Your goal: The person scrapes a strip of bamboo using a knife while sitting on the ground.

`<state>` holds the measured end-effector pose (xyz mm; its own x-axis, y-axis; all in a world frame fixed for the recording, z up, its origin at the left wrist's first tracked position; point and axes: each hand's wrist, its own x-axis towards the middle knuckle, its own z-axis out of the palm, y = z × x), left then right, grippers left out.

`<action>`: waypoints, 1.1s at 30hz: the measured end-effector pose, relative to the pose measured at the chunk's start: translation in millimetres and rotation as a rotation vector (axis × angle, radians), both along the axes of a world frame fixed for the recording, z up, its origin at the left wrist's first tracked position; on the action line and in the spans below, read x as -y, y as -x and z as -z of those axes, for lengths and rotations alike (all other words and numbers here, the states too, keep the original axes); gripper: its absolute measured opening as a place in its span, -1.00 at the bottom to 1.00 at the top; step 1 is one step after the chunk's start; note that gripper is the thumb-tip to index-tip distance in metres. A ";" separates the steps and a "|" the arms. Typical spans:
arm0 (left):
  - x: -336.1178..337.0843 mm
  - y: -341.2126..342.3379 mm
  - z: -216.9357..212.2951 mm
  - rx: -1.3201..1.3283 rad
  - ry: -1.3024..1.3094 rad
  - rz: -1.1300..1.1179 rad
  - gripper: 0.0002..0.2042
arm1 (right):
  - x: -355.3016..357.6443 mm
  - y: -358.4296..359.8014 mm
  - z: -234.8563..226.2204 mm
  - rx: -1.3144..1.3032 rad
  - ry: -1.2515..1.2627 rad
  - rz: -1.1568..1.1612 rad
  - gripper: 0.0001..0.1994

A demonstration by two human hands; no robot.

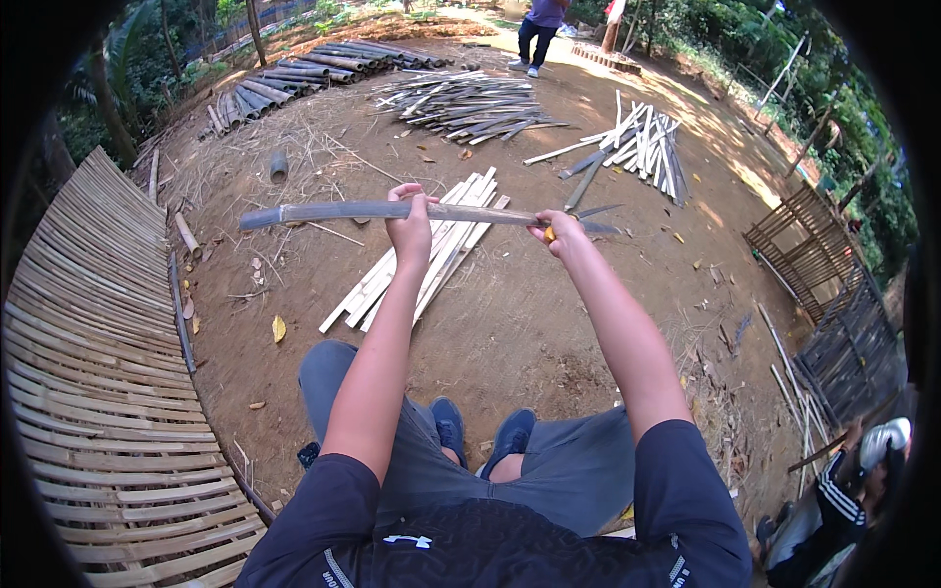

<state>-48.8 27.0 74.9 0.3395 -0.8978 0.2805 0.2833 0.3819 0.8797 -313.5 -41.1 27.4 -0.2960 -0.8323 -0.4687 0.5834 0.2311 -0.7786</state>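
A long grey-brown bamboo strip lies level across the view, held up off the ground in both hands. My left hand is closed around its middle, fingers partly raised over the top edge. Near the strip's right end, my right hand is closed too, with a small yellow-orange thing showing at its fingers. Dark pointed pieces stick out just past that hand; whether they are split bamboo or a blade I cannot tell. Under the strip, pale split bamboo slats lie in a loose pile on the dirt.
A slatted bamboo platform runs along the left. Farther off lie dark bamboo poles, a slat heap and pale slats. A person stands at the back; another person is low at right, near a bamboo frame.
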 end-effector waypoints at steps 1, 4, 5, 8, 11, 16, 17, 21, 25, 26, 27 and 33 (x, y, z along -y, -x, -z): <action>-1.4 0.9 0.4 0.032 0.045 -0.035 -0.89 | -1.7 -5.3 8.1 0.036 -0.019 -0.001 -0.80; -8.4 13.4 -2.3 -0.016 0.119 0.010 -0.89 | -9.2 2.3 37.3 0.106 -0.082 -0.059 -0.83; -11.3 11.1 -1.0 -0.052 0.130 0.035 -0.86 | -15.4 -5.6 47.1 0.123 -0.114 -0.082 -0.83; -21.3 2.6 0.1 -0.054 0.061 0.006 -0.69 | -34.9 -25.6 72.5 0.176 -0.154 -0.143 -0.84; -25.0 -4.0 7.3 -0.117 -0.003 -0.110 -0.48 | -63.0 -48.4 89.4 0.145 -0.126 -0.261 -0.82; -25.5 13.5 5.8 -0.406 -0.101 -0.148 -0.42 | -107.4 -49.2 112.1 0.029 -0.140 -0.422 -0.77; -24.7 10.4 9.9 -0.425 -0.051 -0.067 -0.42 | -116.7 -49.5 114.8 0.032 -0.135 -0.456 -0.75; -23.2 -12.2 30.9 -0.423 0.072 0.281 -0.37 | -140.4 -40.7 109.3 -0.276 -0.233 -0.584 -0.66; -17.9 -25.0 47.9 -0.321 0.116 0.531 -0.24 | -154.2 -23.3 111.3 -0.962 -0.157 -0.679 -0.62; -17.5 -25.1 50.6 -0.288 0.057 0.499 -0.18 | -158.0 -17.1 116.6 -1.093 -0.059 -0.651 -0.60; -17.6 -21.9 54.4 -0.237 0.013 0.410 -0.14 | -163.9 -11.4 122.7 -1.222 0.042 -0.621 -0.57; -20.9 -39.3 50.9 -0.208 -0.163 0.240 -0.04 | -169.4 -51.7 86.1 -1.202 0.061 -0.787 -0.53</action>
<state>-9.5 47.9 24.1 0.1483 -0.9862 0.0736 0.5275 0.1418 0.8376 -261.8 128.3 -58.8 0.0583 -0.9719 -0.2282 -0.6837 0.1277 -0.7185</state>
